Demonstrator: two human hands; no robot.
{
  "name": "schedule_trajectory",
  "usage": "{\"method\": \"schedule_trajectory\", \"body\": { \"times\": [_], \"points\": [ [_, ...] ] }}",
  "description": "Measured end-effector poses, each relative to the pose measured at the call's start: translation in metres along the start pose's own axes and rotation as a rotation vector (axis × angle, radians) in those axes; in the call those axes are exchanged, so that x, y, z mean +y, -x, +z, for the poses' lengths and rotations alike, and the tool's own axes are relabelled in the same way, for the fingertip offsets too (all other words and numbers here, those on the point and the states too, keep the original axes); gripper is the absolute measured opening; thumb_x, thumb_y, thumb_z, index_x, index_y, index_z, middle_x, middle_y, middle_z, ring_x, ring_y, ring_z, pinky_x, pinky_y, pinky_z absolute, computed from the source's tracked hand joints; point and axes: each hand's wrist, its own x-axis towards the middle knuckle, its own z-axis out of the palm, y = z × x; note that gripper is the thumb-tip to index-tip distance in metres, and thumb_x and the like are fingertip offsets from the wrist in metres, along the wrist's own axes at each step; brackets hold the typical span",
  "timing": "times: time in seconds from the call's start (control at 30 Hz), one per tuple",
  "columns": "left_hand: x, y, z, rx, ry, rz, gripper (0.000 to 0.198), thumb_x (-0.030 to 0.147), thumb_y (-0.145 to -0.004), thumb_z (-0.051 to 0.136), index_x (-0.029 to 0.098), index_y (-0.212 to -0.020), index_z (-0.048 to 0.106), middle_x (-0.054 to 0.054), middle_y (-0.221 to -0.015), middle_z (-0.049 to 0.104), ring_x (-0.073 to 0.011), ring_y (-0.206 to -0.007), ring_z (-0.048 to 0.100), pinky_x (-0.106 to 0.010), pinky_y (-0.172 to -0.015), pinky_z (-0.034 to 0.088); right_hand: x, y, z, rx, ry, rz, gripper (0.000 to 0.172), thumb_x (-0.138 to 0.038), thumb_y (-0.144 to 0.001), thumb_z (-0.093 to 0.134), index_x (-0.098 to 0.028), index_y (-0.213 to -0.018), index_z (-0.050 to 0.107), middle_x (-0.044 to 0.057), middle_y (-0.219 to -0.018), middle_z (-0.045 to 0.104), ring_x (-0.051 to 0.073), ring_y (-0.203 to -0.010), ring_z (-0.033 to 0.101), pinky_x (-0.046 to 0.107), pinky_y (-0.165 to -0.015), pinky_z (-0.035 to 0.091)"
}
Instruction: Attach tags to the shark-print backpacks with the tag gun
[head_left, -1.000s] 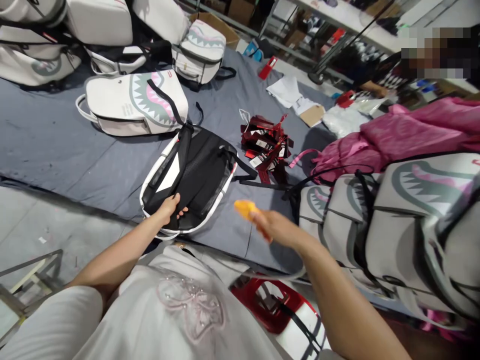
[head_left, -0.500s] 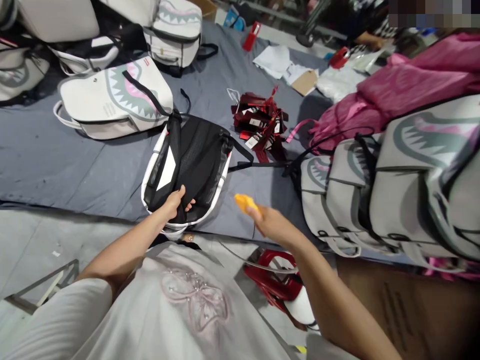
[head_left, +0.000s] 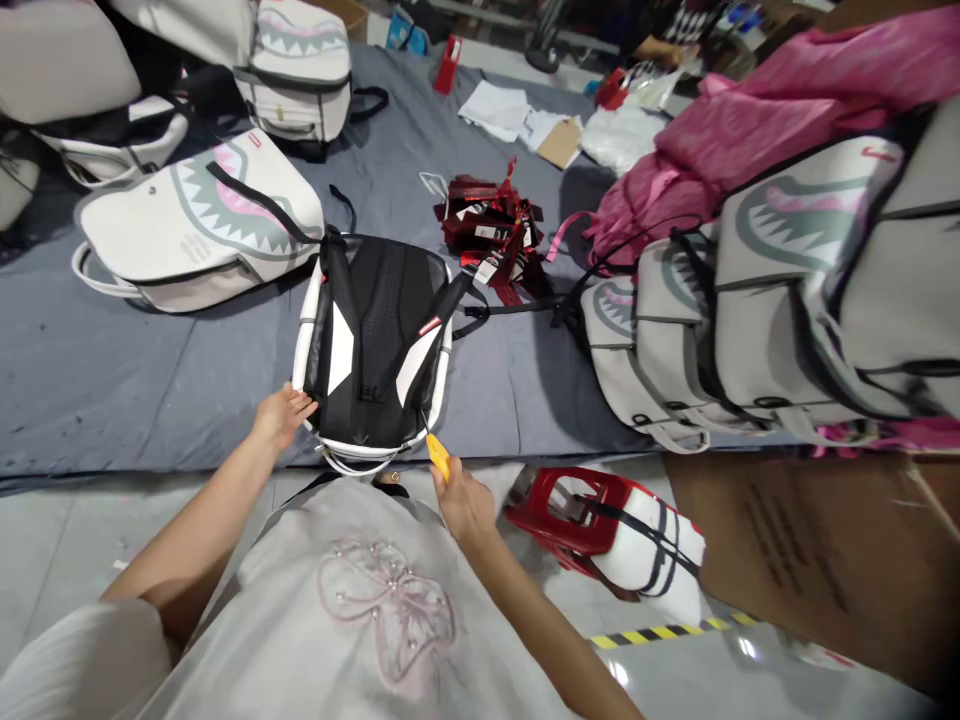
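A white backpack [head_left: 375,335] lies with its black padded back and straps facing up on a grey cloth [head_left: 112,370]. My left hand [head_left: 281,415] rests against its lower left edge with the fingers stretched out and slightly apart. Closed around a small orange tool [head_left: 439,455], my right hand [head_left: 461,500] sits at the backpack's lower right corner, the tool's tip touching the bag's edge.
White shark-mouth backpacks [head_left: 199,225] lie at the back left, and grey ones [head_left: 750,300] are stacked on the right beside pink bags [head_left: 720,140]. A heap of red tags [head_left: 491,235] lies behind the backpack. A red and white object [head_left: 607,525] and cardboard [head_left: 810,555] lie on the floor.
My right hand with the orange tool has come in from the right to the backpack's lower right corner. My left hand let go of the black padding and shifted to the bag's left edge.
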Motion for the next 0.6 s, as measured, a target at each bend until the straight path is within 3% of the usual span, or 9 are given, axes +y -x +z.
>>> {"method": "schedule_trajectory", "body": {
  "times": [0.1,0.2,0.3,0.4,0.6],
  "points": [
    [0.009,-0.006,0.008,-0.105,0.192,-0.171,0.039,0.022,-0.093,0.055,0.011,-0.131,0.05,-0.02,-0.131,0.051,-0.0259,-0.123,0.055,-0.035,-0.089,0.059,-0.01,-0.02,0.019,0.068,-0.108,0.043,0.035,-0.044,-0.104,0.036,-0.015,-0.112,0.053,0.012,-0.1,0.072,0.023,-0.088,0.071,0.027,-0.067,0.041],
    [0.005,-0.01,0.024,-0.148,0.276,-0.195,0.051,0.02,-0.09,0.059,0.014,-0.139,0.044,-0.019,-0.137,0.047,-0.0234,-0.125,0.053,-0.03,-0.09,0.059,-0.011,-0.036,0.027,0.092,-0.191,0.079,0.033,-0.042,-0.104,0.037,-0.016,-0.114,0.054,0.01,-0.098,0.073,0.022,-0.088,0.071,0.026,-0.067,0.04],
    [-0.001,-0.017,0.033,-0.219,0.283,-0.243,0.043,0.025,-0.093,0.056,0.01,-0.132,0.049,-0.016,-0.116,0.057,-0.0193,-0.102,0.063,-0.025,-0.078,0.061,-0.012,-0.046,0.027,0.108,-0.238,0.086,0.036,-0.043,-0.104,0.034,-0.016,-0.117,0.054,0.01,-0.095,0.073,0.021,-0.087,0.071,0.026,-0.067,0.041],
    [-0.002,-0.027,0.035,-0.313,0.265,-0.338,0.036,0.031,-0.095,0.052,0.005,-0.121,0.053,-0.012,-0.093,0.058,-0.017,-0.079,0.064,-0.025,-0.064,0.061,-0.012,-0.054,0.029,0.103,-0.245,0.074,0.036,-0.042,-0.104,0.033,-0.016,-0.116,0.055,0.011,-0.096,0.074,0.021,-0.088,0.071,0.026,-0.068,0.042],
    [-0.013,-0.045,0.041,-0.536,0.396,-0.363,0.02,0.033,-0.098,0.046,0.015,-0.101,0.054,-0.008,-0.09,0.06,-0.0152,-0.071,0.064,-0.024,-0.053,0.058,-0.01,-0.068,0.039,0.127,-0.26,0.076,0.036,-0.043,-0.104,0.034,-0.016,-0.113,0.057,0.011,-0.096,0.074,0.022,-0.089,0.072,0.026,-0.07,0.043]
  ]
}}
